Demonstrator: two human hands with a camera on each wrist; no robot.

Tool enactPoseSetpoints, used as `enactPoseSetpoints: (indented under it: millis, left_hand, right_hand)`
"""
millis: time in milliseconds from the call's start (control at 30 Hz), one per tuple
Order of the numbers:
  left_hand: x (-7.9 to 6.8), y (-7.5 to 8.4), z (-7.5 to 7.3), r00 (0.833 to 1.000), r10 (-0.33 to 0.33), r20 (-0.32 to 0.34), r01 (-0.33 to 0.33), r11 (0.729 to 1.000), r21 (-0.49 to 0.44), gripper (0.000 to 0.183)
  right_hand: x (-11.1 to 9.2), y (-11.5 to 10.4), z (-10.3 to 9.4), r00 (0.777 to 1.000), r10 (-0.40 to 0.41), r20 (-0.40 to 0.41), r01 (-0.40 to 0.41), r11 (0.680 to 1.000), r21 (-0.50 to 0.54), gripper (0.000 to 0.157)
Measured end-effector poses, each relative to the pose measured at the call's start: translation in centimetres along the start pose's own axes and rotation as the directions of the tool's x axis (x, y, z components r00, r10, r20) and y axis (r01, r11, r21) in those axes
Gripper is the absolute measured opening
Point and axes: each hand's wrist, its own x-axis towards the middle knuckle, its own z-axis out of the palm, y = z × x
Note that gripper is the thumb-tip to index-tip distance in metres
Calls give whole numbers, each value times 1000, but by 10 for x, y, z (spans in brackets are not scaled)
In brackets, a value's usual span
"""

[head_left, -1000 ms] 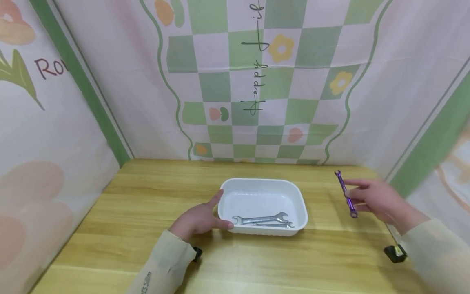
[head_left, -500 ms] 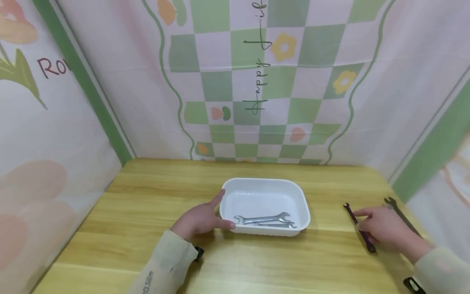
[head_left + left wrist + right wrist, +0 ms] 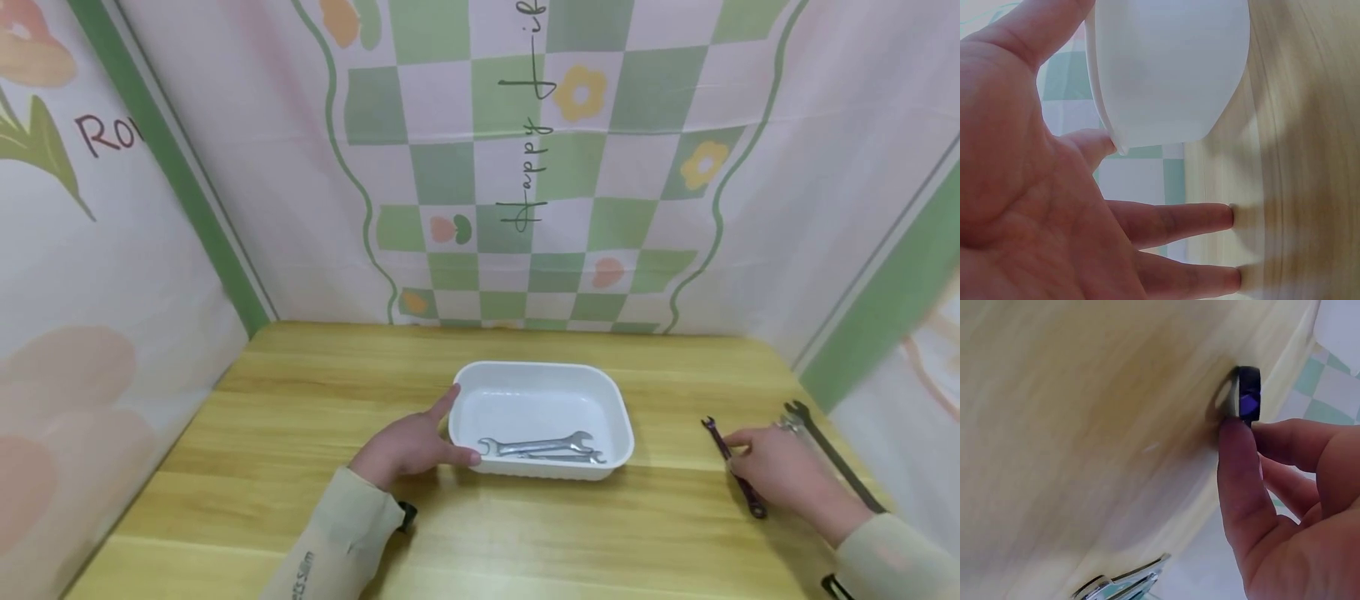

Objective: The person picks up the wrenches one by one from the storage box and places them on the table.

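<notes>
My left hand (image 3: pixel 408 446) rests at the left end of a white plastic tray (image 3: pixel 540 471), thumb on the near rim and forefinger on the side rim. In the left wrist view its other fingers stretch straight toward the tabletop. Silver open-ended wrenches (image 3: pixel 536 447) lie along the near side inside the tray. At the right, my right hand (image 3: pixel 791 471) pinches a slim purple wrench (image 3: pixel 718 442) between thumb and fingers, low over the table. The right wrist view shows the purple wrench (image 3: pixel 1249 394) end-on, its middle hidden by fingertips.
A dark wrench (image 3: pixel 836 457) lies along the table's right edge, beyond the right hand, with a silver piece (image 3: pixel 786 423) near its head. Silver metal (image 3: pixel 1125 581) shows low in the right wrist view. Printed cloth (image 3: pixel 562 167) hangs behind the wooden table (image 3: pixel 300 400).
The right hand has brought the purple wrench down and toward the right front, from raised above the table to close over it. The dark wrench now shows. The left hand holds its place.
</notes>
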Motion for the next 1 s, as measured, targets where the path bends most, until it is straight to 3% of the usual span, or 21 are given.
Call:
enactPoseSetpoints:
  millis: [100,233,333,533,700,1000]
  left_hand:
    - [0,0,0,1000,4,3,-4,1000,-4,117]
    - [-1,0,0,1000,10,5,-10,1000,-12,117]
    - [-3,0,-1,1000,8,4,-8,1000,-15,118]
    - [-3,-1,0,1000,8,5,-8,1000,-17,118]
    - [-2,-1,0,1000,11,6,-11,1000,-12,118]
    - [-1,1,-1,1000,7,7,-7,1000,-6,118]
  right_hand:
    - [-5,-6,2,998,-60,-34,58,995,-81,31]
    - [-14,-16,7,987,-154,-49,138,961,-239,8]
    - [-20,-23,9,985,-169,-44,150,945,-291,19]
    - [-26,-23,10,992,-114,-56,98,968,-229,20]
    - [-29,-8,13,989,-119,-91,98,973,-207,19]
    - [-36,5,5,982,-151,-114,118,959,-258,21]
